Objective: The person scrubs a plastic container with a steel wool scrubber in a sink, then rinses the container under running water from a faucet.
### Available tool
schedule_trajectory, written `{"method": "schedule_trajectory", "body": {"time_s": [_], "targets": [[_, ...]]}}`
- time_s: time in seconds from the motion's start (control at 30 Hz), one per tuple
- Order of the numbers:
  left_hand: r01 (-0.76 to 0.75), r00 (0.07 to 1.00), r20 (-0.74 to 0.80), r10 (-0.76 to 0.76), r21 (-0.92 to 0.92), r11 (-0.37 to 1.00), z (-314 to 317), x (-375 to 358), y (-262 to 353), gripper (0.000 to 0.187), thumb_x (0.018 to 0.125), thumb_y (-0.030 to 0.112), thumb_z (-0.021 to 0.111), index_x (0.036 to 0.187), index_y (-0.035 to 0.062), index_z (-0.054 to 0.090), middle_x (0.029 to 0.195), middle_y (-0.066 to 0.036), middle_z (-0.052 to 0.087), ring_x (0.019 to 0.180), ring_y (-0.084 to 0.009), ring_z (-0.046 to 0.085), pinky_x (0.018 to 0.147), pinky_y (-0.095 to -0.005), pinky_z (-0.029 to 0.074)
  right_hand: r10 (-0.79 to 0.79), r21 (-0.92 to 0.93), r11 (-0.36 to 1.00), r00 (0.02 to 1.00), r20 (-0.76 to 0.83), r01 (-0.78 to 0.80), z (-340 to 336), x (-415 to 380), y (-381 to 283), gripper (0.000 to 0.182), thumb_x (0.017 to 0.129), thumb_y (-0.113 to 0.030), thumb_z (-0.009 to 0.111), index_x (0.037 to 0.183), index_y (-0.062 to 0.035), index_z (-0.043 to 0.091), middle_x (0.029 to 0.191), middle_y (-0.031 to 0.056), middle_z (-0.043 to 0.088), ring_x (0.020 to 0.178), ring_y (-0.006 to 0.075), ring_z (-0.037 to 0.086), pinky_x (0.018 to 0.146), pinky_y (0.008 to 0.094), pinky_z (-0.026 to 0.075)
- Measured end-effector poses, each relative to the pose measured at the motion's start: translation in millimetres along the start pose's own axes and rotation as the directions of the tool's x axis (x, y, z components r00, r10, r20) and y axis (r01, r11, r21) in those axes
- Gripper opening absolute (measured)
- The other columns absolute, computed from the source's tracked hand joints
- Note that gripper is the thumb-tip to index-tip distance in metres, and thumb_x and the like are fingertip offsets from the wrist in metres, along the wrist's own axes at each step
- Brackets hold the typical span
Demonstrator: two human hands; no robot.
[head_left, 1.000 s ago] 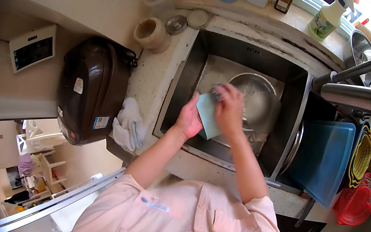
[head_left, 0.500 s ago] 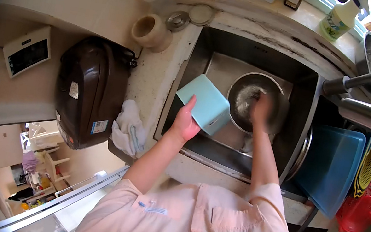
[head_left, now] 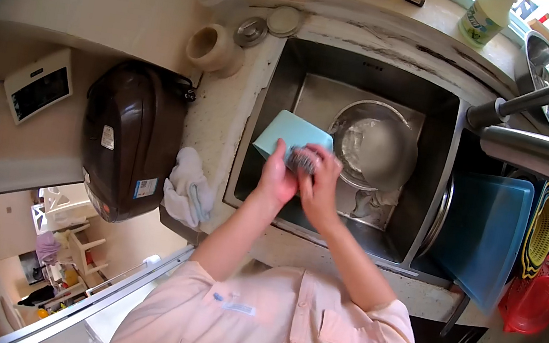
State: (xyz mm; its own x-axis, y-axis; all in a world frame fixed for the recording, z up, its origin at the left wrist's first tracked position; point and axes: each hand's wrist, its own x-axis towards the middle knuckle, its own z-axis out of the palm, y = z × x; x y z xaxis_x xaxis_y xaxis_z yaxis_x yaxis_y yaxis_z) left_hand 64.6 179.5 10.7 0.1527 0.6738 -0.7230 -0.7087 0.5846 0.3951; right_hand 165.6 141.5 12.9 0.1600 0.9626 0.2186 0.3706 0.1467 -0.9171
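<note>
Sink [head_left: 376, 75]: open from above; passage along back wall, behind pale-blue container [head_left: 295, 130] and metal bowl [head_left: 392, 151]. Container, left hand [head_left: 276, 177], right hand [head_left: 319, 184]: obstruct left-front approach. Bowl: occupies right-centre floor. Faucet [head_left: 537, 146], blue panel [head_left: 484, 233]: barriers, right. Brown appliance [head_left: 127, 148], white cloth [head_left: 187, 186]: obstacles, left.

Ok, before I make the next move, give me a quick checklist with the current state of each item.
1. Left hand has the light-blue container: ok, gripping its near side.
2. Right hand has the scrubber: ok, held close against the container.
3. Right hand free for another item: not ok, the scrubber occupies it.
4. Container over the sink: ok, above its left part.
5. Metal bowl inside the sink: ok, to the right of the container.
6. Container's inside clean: cannot tell, its inside does not show clearly.
</note>
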Motion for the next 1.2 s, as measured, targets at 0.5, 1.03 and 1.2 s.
{"method": "schedule_trajectory", "body": {"time_s": [0.5,1.03,1.2], "targets": [[-0.224,0.961,0.223,0.162,0.288,0.931,-15,8,-10,0.042,0.093,0.029,0.043,0.127,0.0035,0.038,0.125,-0.009,0.046,0.117,-0.0228,0.044,0.099,-0.0385,0.035,0.416,-0.166,0.905,0.898,0.146,-0.392,-8,0,225,0.028,0.085,-0.015,0.048,0.111,-0.0034,0.051,0.108,0.0154,0.051,0.099,0.0298,0.05,0.085,0.0397,0.041],[-0.292,0.951,0.11,0.289,0.62,0.728,-9,8,-4,0.056,0.094,0.047,0.032,0.113,-0.0025,0.051,0.11,-0.009,0.055,0.098,-0.0144,0.05,0.085,-0.0281,0.04,-0.289,-0.239,0.925,0.955,0.064,0.295,-28,41,10,0.034,0.066,0.004,0.059,0.098,-0.0073,0.064,0.104,0.011,0.053,0.093,0.0316,0.049,0.082,0.0387,0.041],[-0.228,0.969,0.083,0.235,0.672,0.705,-7,1,17,0.052,0.096,0.042,0.032,0.111,-0.0047,0.051,0.108,-0.009,0.054,0.102,-0.013,0.047,0.089,-0.0265,0.037,0.138,-0.32,0.939,0.99,0.006,-0.129,-22,64,163,0.024,0.076,-0.006,0.057,0.1,-0.0035,0.055,0.101,0.0137,0.055,0.091,0.0308,0.053,0.079,0.0367,0.043]]}}
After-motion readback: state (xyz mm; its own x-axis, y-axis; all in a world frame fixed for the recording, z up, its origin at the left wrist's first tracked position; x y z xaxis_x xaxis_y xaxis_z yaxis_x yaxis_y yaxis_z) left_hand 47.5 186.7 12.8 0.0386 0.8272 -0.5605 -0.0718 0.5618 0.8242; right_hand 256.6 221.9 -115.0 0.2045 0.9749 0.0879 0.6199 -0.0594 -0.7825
